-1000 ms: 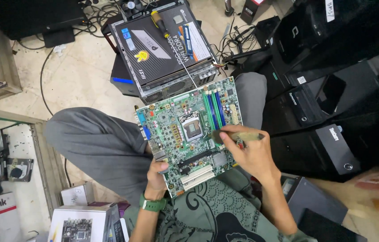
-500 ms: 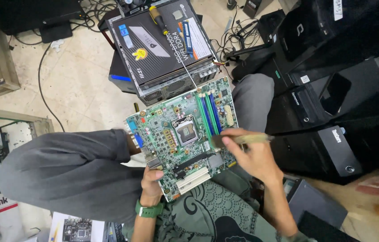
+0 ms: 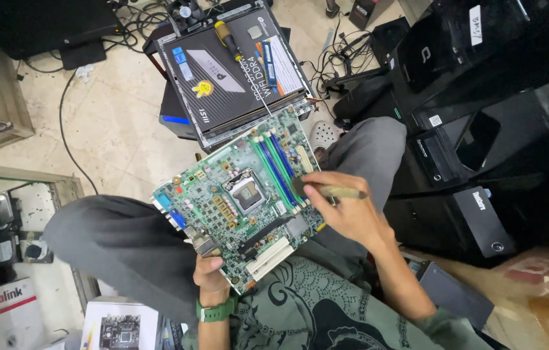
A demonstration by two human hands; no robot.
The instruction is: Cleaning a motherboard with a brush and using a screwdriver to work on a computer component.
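While the left hand (image 3: 209,275) pinches the near edge of the green motherboard (image 3: 242,198), propped on the lap, the right hand (image 3: 346,210) is closed on a brush (image 3: 329,191) whose tip sits by the blue memory slots (image 3: 281,165). Brushing here likely works best with light strokes along the slots, board held steady, bristles off the socket (image 3: 246,192). Containers: flat dark box (image 3: 222,71) beyond the knees carries a screwdriver (image 3: 238,55) on its lid; contents hidden. Black computer cases (image 3: 462,129) at right, closed.
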